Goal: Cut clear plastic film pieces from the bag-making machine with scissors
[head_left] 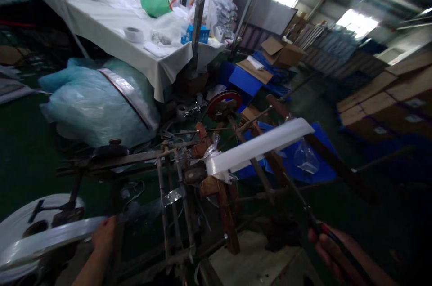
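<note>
My left hand (pixel 104 235), low on the left, has its fingers closed on a band of clear plastic film (pixel 57 234). That band comes off a large white roll (pixel 64 200) at the lower left edge. In my right hand (pixel 332 250), at the lower right, is a tool with a red and black handle (pixel 329 232) and a slim metal front; its exact kind is blurred. Between the hands stands a frame of metal rods and wooden arms (pixel 229 223). Flattened white film (pixel 263 144) is wound around its arms.
A red-rimmed wheel (pixel 223 102) sits at the frame's far end. Behind is a white-covered table (pixel 108 29) with a green bag (pixel 154 2) and a tape roll (pixel 133 34). A stuffed plastic sack (pixel 94 101) lies left; cartons (pixel 388 101) stand right. People are at the far table.
</note>
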The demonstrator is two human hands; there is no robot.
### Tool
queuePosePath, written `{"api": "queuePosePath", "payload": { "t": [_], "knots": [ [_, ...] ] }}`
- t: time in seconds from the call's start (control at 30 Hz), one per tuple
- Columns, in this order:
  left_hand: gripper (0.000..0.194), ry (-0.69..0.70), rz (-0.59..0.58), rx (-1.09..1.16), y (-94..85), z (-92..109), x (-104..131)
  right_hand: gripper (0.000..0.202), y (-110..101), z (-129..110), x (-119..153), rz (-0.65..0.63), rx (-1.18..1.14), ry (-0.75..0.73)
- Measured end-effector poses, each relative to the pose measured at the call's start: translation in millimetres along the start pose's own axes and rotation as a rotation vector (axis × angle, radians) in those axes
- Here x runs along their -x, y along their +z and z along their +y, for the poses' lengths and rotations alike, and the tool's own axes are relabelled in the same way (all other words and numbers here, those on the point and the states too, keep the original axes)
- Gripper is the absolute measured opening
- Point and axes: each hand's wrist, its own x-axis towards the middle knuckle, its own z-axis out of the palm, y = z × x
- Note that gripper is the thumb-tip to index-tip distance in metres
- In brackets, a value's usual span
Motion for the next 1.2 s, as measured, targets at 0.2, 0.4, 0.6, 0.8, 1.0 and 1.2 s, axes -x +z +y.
{"api": "queuePosePath", "payload": {
  "t": [0.2,0.4,0.6,0.8,1.0,1.2],
  "knots": [
    [0.033,0.54,0.158,0.63,-81.8,197,104,0.053,-10,-34,6,0.018,0.061,-0.229],
    [0.072,1.332,-0.118,0.349,-57.9,396,205,0.048,-34,-50,15,0.212,0.185,-0.393],
    [0.091,1.332,-0.111,-0.111,12.1,463,234,0.045,-50,-29,26,0.207,0.13,-0.433],
    [0.04,1.257,-0.043,-0.212,22.3,465,228,0.043,-59,-10,27,0.181,0.05,-0.479],
    [0.059,1.256,-0.146,0.056,21.3,460,232,0.047,-71,-9,14,0.09,-0.14,-0.49],
    [0.049,1.202,-0.322,0.115,18.6,469,243,0.046,-77,-6,-15,0.001,-0.272,-0.571]
  ]
}}
